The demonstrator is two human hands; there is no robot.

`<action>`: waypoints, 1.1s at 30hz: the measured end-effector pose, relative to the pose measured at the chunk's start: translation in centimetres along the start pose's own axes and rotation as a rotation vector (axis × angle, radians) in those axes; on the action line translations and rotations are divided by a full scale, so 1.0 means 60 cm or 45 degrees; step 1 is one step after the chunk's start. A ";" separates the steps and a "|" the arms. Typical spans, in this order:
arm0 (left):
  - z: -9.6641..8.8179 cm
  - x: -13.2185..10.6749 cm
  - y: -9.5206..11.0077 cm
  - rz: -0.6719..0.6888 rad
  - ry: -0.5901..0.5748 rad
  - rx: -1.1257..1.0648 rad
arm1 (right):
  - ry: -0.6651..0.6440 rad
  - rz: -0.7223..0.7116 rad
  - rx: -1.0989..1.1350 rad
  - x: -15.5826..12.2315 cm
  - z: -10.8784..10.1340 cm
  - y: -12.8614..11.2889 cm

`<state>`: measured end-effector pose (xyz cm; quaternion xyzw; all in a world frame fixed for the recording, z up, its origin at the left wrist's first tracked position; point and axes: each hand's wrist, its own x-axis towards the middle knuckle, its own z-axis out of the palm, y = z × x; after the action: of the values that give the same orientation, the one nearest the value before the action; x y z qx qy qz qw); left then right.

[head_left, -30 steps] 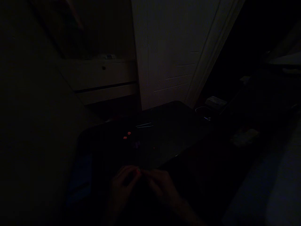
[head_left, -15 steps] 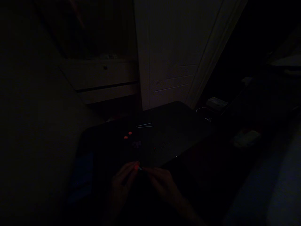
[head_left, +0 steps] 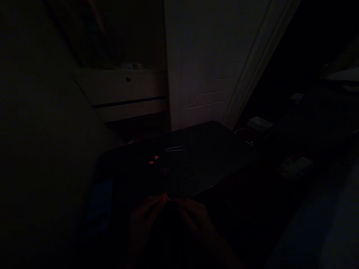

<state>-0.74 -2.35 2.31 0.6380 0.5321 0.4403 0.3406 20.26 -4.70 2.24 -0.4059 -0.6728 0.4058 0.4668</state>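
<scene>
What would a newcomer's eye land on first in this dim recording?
Probably the bright red piece at the fingertips of the left hand, low in the middle. Next come two orange pieces on the dark table, then, to their right, a thin V-shaped tool.

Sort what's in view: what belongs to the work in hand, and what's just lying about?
Belongs to the work:
small red piece, held in the left hand
small pale piece beside it, near the right hand
likely, on the table: two orange pieces, thin V-shaped tool

Lying about, apparently:
pale box
white cable
blue rectangle, too dark to name
</scene>
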 end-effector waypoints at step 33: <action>0.000 -0.004 0.005 -0.082 0.044 -0.078 | -0.085 0.089 0.012 0.003 -0.013 -0.008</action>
<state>-0.64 -2.63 2.52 0.6022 0.5442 0.4562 0.3648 20.91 -4.55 2.91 -0.4130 -0.6716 0.4383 0.4316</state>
